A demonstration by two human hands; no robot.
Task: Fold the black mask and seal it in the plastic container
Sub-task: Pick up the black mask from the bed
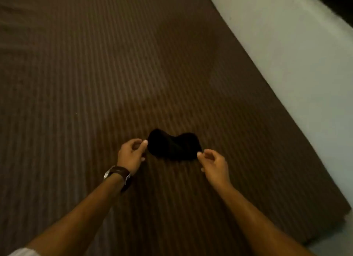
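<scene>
A black mask lies crumpled on a brown striped bedsheet, a little below the middle of the view. My left hand, with a brown-strapped watch on its wrist, pinches the mask's left end between thumb and fingers. At the mask's right end, my right hand pinches the edge in the same way. Both forearms reach in from the bottom of the view. No plastic container is in view.
The striped sheet covers most of the view. Its edge runs diagonally down the right side, with a pale wall or floor beyond it. A white sleeve edge shows at the bottom left.
</scene>
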